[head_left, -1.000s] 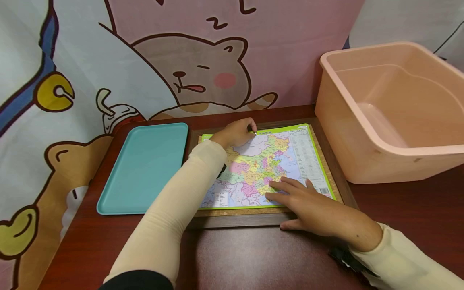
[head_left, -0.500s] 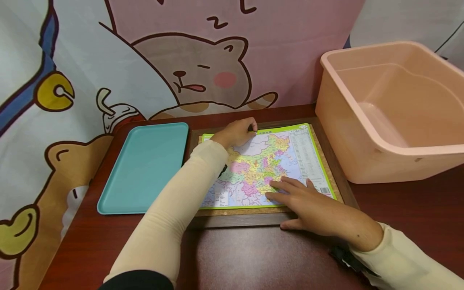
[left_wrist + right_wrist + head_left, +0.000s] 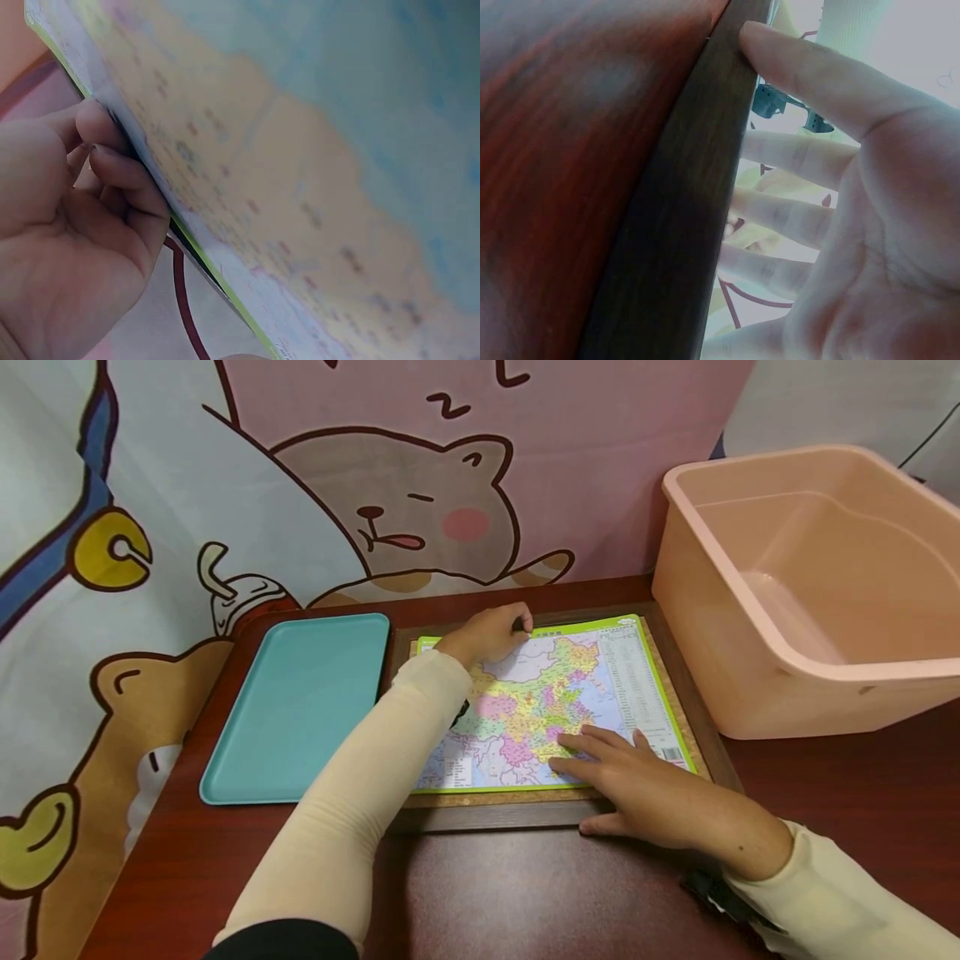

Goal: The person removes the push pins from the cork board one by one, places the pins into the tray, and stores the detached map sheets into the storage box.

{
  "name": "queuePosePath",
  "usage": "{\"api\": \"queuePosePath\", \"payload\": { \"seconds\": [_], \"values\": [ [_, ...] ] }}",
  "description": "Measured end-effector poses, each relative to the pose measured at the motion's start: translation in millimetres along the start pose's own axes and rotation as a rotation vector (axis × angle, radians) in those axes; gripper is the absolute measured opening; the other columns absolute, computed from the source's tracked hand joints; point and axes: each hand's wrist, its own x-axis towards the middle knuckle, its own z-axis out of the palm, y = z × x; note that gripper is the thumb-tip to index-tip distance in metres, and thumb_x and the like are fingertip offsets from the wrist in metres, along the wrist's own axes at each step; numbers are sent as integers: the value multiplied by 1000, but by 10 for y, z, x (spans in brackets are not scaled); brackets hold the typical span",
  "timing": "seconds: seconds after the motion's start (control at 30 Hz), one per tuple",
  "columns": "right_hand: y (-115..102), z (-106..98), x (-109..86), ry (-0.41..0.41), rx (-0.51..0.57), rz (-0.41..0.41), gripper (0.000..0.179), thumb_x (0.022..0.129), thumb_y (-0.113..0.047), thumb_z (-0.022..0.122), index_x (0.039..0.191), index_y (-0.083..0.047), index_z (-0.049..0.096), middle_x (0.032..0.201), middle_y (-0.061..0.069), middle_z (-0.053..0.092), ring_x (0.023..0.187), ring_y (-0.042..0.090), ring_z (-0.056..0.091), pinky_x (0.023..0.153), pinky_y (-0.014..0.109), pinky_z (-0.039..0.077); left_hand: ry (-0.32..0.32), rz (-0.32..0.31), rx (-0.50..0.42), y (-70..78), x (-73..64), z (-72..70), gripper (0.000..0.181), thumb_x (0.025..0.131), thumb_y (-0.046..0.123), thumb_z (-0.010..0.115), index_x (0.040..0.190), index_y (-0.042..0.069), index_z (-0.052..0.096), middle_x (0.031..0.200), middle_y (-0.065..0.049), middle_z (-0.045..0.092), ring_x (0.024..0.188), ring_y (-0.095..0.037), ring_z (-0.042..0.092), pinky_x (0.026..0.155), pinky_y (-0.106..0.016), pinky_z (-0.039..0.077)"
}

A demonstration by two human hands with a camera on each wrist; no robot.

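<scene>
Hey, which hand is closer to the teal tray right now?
Left: the left hand is at the far edge of the map, a little right of the teal tray. The right hand is farther right, over the map's near right part.

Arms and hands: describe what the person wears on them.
The left sleeve is cream, with black fabric beyond it; the right sleeve is cream too. Black gear shows at both wrists. The left hand and right hand are ungloved.
</scene>
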Motion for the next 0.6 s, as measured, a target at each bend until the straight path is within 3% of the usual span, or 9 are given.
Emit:
{"api": "queuePosePath", "payload": {
  "seconds": [0.23,0.6],
  "values": [
    [8,12,-8,8,2,-8,67,83,-37,82,142,-19,56,156,9,43,146,44,32,90,83,34,-24,36,19,18,-34,3,12,106,25,50,115,17,50,116,-2,57,101,-22,52,88,-36,42],
    [1,-19,-21,2,8,-2,66,83,-37,82,141,-19,57,156,9,43,146,45,31,91,83,33,-25,33,60,62,-51,9,12,107,26,47,115,17,49,113,-2,57,97,-21,52,86,-35,42]
  ]
}}
